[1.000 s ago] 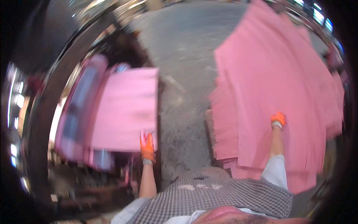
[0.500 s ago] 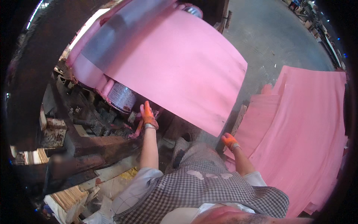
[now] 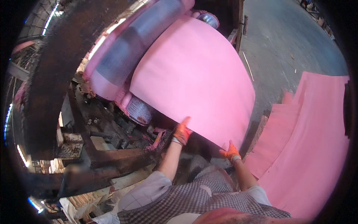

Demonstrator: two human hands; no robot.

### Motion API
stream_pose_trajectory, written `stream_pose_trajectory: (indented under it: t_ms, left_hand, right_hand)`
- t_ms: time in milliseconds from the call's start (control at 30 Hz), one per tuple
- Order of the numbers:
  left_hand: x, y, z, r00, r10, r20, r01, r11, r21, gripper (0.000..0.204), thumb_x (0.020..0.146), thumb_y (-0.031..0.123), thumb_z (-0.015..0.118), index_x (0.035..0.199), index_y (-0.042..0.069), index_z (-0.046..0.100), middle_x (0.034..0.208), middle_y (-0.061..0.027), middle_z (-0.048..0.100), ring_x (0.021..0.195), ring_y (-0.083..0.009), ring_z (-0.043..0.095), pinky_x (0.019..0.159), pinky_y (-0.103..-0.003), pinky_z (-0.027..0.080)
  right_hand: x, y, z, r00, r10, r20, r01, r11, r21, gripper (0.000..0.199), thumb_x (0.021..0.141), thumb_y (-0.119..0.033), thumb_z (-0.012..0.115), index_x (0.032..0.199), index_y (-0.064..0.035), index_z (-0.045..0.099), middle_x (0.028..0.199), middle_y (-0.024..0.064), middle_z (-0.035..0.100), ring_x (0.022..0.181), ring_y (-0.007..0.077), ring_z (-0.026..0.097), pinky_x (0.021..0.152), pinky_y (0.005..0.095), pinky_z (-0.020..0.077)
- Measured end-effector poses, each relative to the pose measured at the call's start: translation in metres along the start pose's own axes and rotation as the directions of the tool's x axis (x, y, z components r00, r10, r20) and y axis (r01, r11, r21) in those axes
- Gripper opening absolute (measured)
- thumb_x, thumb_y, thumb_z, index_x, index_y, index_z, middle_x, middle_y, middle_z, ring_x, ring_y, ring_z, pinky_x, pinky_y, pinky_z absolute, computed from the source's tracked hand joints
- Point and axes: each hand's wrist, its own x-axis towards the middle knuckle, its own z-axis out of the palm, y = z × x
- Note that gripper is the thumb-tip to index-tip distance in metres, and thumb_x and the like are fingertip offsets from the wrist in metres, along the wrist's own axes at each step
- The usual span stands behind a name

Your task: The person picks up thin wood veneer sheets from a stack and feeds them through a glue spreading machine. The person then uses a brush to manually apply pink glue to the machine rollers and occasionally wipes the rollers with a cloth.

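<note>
A large thin pink-coated sheet [image 3: 197, 82], likely wood veneer, slants out in front of me beside the rollers. My left hand [image 3: 182, 131], in an orange-stained glove, grips its near edge, with the fingers reaching onto the top face. At the near right corner, my right hand [image 3: 231, 151], gloved the same way, pinches the sheet between thumb and fingers. The undersides of both grips are hidden. Just behind the sheet's far left edge lies a dark, pink-smeared roller [image 3: 123, 56]. A ridged lower roller [image 3: 138, 111] shows below the sheet's left corner.
To my right lies a stack of pink-coated sheets [image 3: 298, 149]. A dark, grimy machine frame [image 3: 56, 82] rises at the left, with a rusty beam [image 3: 119, 156] nearer me. Wood pieces [image 3: 84, 199] lie at lower left. Grey concrete floor [image 3: 283, 48] extends beyond.
The sheet has come away from the upper roller, moving right. My left hand has gone from open beside the edge to gripping it. My right hand has closed on the near corner. The view has shifted.
</note>
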Motion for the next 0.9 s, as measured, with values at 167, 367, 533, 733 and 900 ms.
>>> stream_pose_trajectory:
  t_ms: [167,367,533,733,900]
  left_hand:
    - [-0.050,-0.052,0.209,0.963,-0.066,0.263,-0.212,0.424,0.880,0.044,0.098,0.039,0.060,0.126,0.005,0.066,0.120,-0.0129,0.071,0.112,-0.0230,0.066,0.101,-0.036,0.048]
    - [-0.166,-0.172,0.472,0.527,-0.232,0.817,-0.850,-0.167,0.500,0.050,0.091,0.027,0.054,0.137,0.009,0.046,0.093,-0.0181,0.070,0.084,-0.0431,0.066,0.075,-0.051,0.053]
    - [-0.289,-0.260,0.518,0.184,-0.464,0.867,-0.868,0.337,0.364,0.069,0.089,0.037,0.063,0.147,0.009,0.039,0.107,-0.0223,0.067,0.097,-0.0393,0.067,0.082,-0.042,0.055]
    - [-0.316,-0.287,0.474,-0.033,-0.643,0.765,-0.542,0.654,0.527,0.081,0.093,0.039,0.067,0.157,0.010,0.026,0.142,-0.0189,0.052,0.129,-0.0270,0.054,0.105,-0.037,0.046]
    - [-0.245,-0.238,0.387,0.443,-0.650,0.617,-0.485,0.405,0.775,0.075,0.095,0.030,0.067,0.156,0.007,0.029,0.141,-0.0145,0.053,0.127,-0.0213,0.053,0.106,-0.034,0.043]
  right_hand:
    - [0.021,0.003,-0.008,0.952,0.274,-0.137,-0.222,0.924,0.311,0.098,0.076,-0.053,0.076,0.147,0.0007,0.036,0.145,0.0253,0.049,0.135,0.0357,0.048,0.109,0.0417,0.0411]
    - [-0.033,0.124,-0.090,0.865,0.200,-0.460,0.189,0.718,0.670,0.071,0.080,-0.042,0.072,0.132,-0.0010,0.046,0.131,0.0228,0.056,0.125,0.0344,0.054,0.103,0.0409,0.0448]
    - [-0.199,0.288,-0.070,0.744,0.521,-0.418,0.125,0.506,0.853,0.050,0.084,-0.034,0.068,0.120,-0.0023,0.054,0.120,0.0207,0.061,0.116,0.0333,0.060,0.098,0.0403,0.0479]
    - [-0.321,0.424,-0.059,0.126,0.959,-0.254,-0.055,0.263,0.963,0.025,0.089,-0.023,0.063,0.105,-0.0039,0.063,0.107,0.0182,0.068,0.106,0.0320,0.066,0.092,0.0395,0.0516]
    - [-0.294,0.484,-0.029,0.150,0.972,-0.184,-0.525,0.236,0.818,0.018,0.090,-0.019,0.061,0.100,-0.0062,0.068,0.103,0.0171,0.072,0.102,0.0316,0.068,0.088,0.0401,0.0539]
